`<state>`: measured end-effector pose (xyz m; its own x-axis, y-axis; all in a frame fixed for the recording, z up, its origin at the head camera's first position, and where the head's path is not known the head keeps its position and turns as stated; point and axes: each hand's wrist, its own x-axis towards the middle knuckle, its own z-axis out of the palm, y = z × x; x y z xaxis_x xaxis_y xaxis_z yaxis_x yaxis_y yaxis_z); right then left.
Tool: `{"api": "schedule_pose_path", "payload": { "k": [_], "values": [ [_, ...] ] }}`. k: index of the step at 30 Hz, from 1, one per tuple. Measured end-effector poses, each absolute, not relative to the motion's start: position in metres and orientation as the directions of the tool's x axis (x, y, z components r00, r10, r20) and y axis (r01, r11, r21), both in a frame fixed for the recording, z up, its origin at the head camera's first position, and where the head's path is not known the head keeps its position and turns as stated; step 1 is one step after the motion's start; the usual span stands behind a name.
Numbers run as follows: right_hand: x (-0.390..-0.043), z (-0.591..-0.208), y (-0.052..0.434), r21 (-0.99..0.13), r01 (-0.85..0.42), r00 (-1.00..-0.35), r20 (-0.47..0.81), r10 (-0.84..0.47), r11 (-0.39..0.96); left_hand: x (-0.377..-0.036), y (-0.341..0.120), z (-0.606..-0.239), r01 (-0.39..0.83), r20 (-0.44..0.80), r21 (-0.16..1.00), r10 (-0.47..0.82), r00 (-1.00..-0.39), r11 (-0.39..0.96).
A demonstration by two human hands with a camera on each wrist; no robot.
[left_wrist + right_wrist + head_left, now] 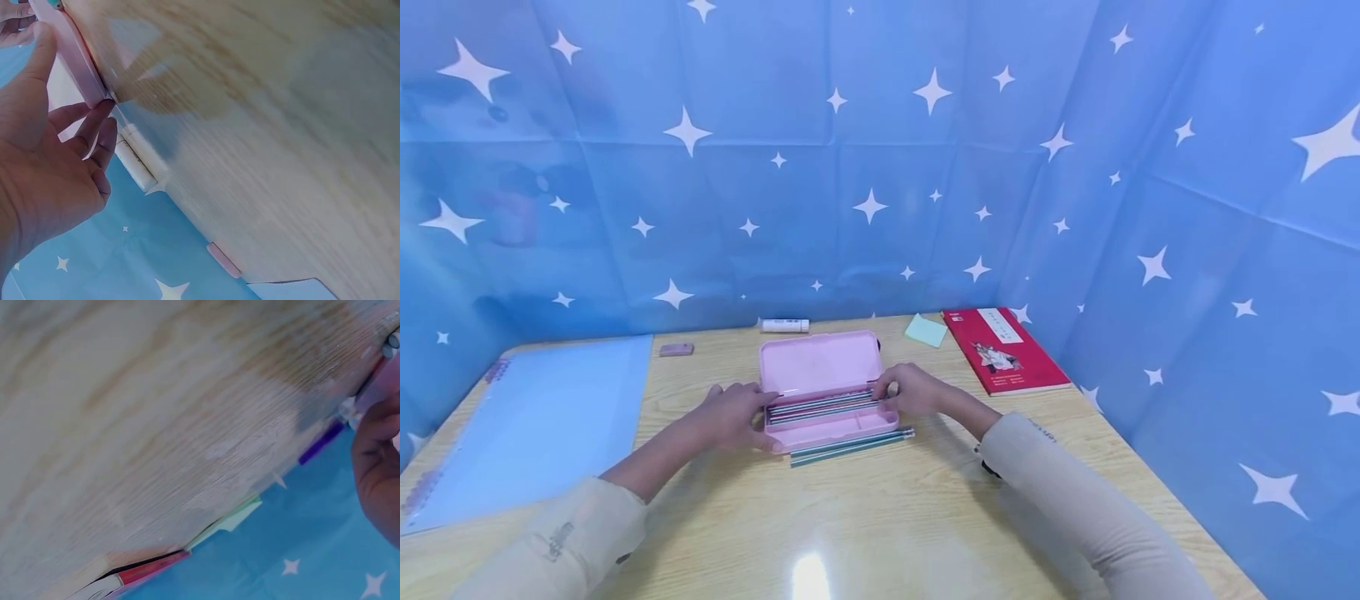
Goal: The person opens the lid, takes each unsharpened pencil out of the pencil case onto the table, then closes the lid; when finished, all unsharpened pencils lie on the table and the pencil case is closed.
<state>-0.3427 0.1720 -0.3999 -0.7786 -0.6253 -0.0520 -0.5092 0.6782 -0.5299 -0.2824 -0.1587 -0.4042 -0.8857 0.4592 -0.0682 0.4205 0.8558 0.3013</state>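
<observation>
The open pink pencil case (816, 437), at the head frame's centre, looked light, stiff and slippery, best held by its end walls, not the raised lid (820, 364). Your left hand (730, 419) gripped its left end. Your right hand (913, 390), cut off at the right wrist frame's right edge, curled at the other end; whether it pinched case or pencils (820, 407) was unclear.

The site was a desk station: star-printed fabric (816, 200) bordered a wood-grain table (722, 521) holding a pencil case (820, 365).
</observation>
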Motion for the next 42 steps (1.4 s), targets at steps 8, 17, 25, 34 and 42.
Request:
{"api": "schedule_pose_path", "payload": {
  "k": [8, 17, 25, 34, 42],
  "values": [
    [-0.346, -0.400, 0.171, -0.523, -0.515, -0.775, -0.054, -0.630, 0.679, -0.283, -0.162, -0.406, 0.433, -0.038, 0.304, 0.465, -0.884, 0.848],
    [-0.347, -0.395, 0.171, -0.478, -0.547, -0.755, -0.073, -0.652, 0.687, -0.284, -0.162, -0.410, 0.464, -0.001, 0.268, 0.482, -0.876, 0.844],
    [-0.353, -0.394, 0.171, -0.467, -0.565, -0.730, -0.102, -0.676, 0.680, -0.283, -0.163, -0.412, 0.457, 0.004, 0.308, 0.479, -0.878, 0.834],
    [-0.354, -0.390, 0.166, -0.409, -0.573, -0.736, -0.125, -0.666, 0.710, -0.282, -0.163, -0.408, 0.433, -0.024, 0.315, 0.463, -0.886, 0.845],
    [-0.355, -0.391, 0.167, -0.433, -0.580, -0.714, -0.139, -0.686, 0.691, -0.283, -0.162, -0.408, 0.428, -0.033, 0.326, 0.462, -0.886, 0.843]
  ]
}}
